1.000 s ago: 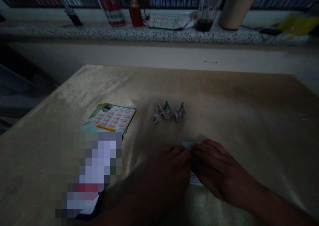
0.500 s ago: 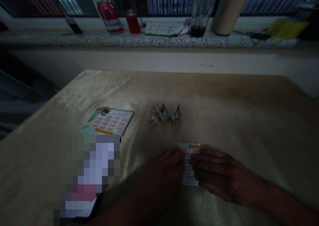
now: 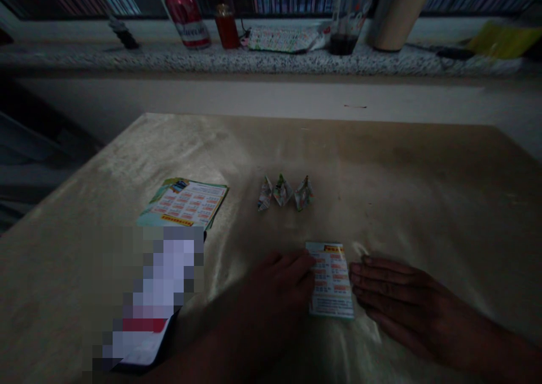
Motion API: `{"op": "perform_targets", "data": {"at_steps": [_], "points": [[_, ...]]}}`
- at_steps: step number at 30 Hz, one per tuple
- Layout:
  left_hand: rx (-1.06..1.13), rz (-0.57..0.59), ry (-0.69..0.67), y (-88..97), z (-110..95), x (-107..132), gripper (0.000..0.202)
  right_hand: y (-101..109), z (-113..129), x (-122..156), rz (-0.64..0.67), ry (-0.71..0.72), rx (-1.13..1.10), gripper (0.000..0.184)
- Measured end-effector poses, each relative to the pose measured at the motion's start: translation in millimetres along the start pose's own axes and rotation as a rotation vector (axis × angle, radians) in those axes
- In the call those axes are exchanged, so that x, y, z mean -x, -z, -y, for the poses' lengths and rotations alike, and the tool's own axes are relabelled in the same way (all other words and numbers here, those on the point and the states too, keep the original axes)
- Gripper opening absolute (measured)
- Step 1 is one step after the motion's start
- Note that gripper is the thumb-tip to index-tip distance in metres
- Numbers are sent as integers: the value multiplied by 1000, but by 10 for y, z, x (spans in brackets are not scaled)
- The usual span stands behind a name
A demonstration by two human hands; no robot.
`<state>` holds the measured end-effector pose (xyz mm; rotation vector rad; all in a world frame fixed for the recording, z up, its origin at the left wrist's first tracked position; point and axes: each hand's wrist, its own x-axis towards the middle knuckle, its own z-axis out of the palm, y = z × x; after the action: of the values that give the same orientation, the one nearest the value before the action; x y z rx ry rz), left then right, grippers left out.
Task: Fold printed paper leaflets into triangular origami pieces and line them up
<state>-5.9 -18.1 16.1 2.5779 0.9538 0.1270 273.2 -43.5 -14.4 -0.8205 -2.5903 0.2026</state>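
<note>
A folded printed paper sheet [image 3: 331, 282] with red and black print lies flat on the table in front of me. My left hand [image 3: 283, 279] is at its left edge, fingers curled together and pressing on the paper; the thumb is hard to make out in the dark. Just right of the sheet, my right hand [image 3: 402, 299] lies flat with fingers stretched out, holding nothing. Beyond the sheet stand three small folded paper shapes [image 3: 282, 192] in a row.
A stack of printed sheets [image 3: 190, 200] lies on the left of the cloth-covered table [image 3: 402, 164]. In front of it is a pixelated phone-like object [image 3: 146, 339]. The window sill [image 3: 279, 62] holds a red can [image 3: 188, 20], an orange-red jar [image 3: 227, 28] and a cup with dark liquid [image 3: 342, 42].
My right hand has slid right, off the paper sheet onto the table, so more of the print shows. The left hand stays at the left edge. The view has shifted slightly.
</note>
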Motion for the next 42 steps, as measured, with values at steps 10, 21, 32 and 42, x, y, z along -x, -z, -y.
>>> {"op": "perform_targets", "data": {"at_steps": [10,21,32,42], "points": [[-245,55,-48,-113,-175,-20,51,180,-56,-533,182,-387,-205,17],[-241,88,-52,-186,-195,19,52,140,-538,-931,631,-907,-678,25],[-180,92,-42,-179,-182,21,49,98,-530,-781,346,-1036,-703,33],[-180,23,-18,-192,-159,0,46,-49,-162,-405,-75,-226,-66,19]]}}
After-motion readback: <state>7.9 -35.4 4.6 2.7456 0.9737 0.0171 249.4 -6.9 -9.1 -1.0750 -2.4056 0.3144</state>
